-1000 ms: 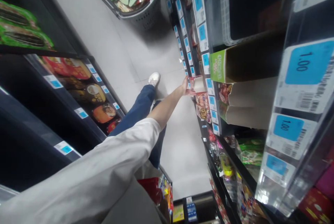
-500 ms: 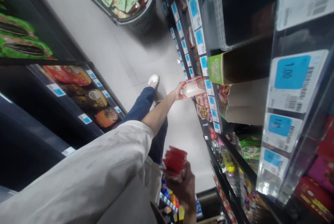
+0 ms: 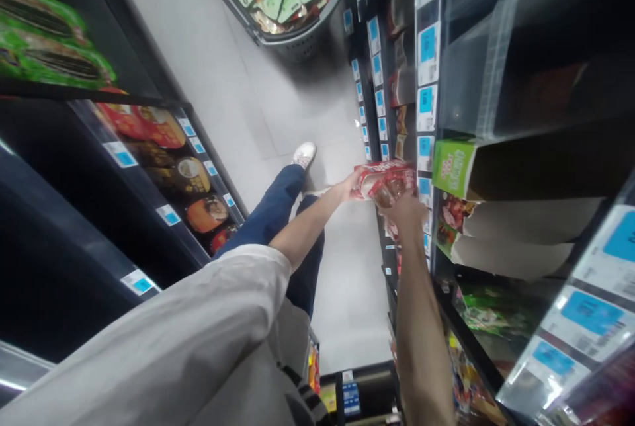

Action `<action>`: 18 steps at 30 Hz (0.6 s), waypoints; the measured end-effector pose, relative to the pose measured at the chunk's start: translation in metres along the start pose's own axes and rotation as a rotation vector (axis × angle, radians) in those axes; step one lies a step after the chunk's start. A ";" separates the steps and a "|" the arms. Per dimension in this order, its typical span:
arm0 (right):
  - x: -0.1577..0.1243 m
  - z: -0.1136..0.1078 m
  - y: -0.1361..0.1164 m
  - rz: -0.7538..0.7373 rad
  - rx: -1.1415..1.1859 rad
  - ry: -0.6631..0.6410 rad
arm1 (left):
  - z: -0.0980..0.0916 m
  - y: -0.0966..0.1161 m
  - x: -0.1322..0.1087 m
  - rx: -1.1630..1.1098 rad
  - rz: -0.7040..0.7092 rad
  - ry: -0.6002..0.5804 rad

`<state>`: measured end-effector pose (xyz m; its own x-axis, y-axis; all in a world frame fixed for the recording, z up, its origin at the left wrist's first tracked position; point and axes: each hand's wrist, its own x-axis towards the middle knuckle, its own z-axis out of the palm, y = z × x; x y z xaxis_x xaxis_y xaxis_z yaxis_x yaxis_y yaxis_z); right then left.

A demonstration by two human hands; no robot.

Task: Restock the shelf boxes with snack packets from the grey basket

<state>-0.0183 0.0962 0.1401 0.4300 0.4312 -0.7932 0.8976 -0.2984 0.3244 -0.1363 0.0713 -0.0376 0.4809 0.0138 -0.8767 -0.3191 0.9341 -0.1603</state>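
Observation:
In the head view, my left hand (image 3: 351, 186) grips the near end of a red-and-white display box (image 3: 367, 171) at the edge of the right-hand shelf. My right hand (image 3: 401, 206) is at the box's open side, fingers curled around red packets (image 3: 381, 196) that are at its opening. Part of the packets and some fingertips are hidden or blurred. How far the packets are inside the box I cannot tell.
Shelves with blue-and-white price tags (image 3: 425, 100) run along the right. A green open carton (image 3: 454, 167) sits there beside clear bins. A grey basket (image 3: 302, 45) full of green packs stands on the floor ahead. Another shelf (image 3: 198, 255) lines the left.
My right hand has moved up and forward, bringing the red packets from low in front of me to the display box. My left hand still holds the box. The view has shifted slightly.

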 end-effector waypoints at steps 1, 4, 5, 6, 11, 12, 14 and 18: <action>0.010 -0.004 -0.009 0.002 -0.059 -0.064 | 0.001 0.000 -0.001 0.002 -0.001 0.022; 0.036 -0.013 -0.034 -0.032 -0.224 -0.211 | 0.003 -0.002 -0.003 0.005 0.011 0.074; 0.044 -0.014 -0.041 -0.041 -0.263 -0.241 | 0.004 -0.002 -0.005 0.006 0.007 0.078; 0.050 -0.015 -0.047 -0.042 -0.293 -0.261 | 0.005 -0.002 -0.005 0.006 -0.002 0.082; 0.073 -0.007 -0.064 -0.034 -0.314 -0.206 | 0.006 -0.001 -0.005 -0.005 -0.040 0.091; 0.076 -0.004 -0.064 -0.028 -0.300 -0.172 | 0.006 -0.001 -0.004 -0.005 -0.034 0.087; 0.079 0.001 -0.063 -0.019 -0.279 -0.105 | 0.005 0.000 -0.001 -0.008 -0.016 0.063; 0.068 0.008 -0.058 -0.105 -0.306 0.087 | 0.002 0.000 0.002 -0.017 -0.010 0.044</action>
<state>-0.0421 0.1365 0.0633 0.3287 0.5212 -0.7876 0.9191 0.0154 0.3938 -0.1334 0.0723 -0.0387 0.4476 -0.0113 -0.8942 -0.3285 0.9279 -0.1762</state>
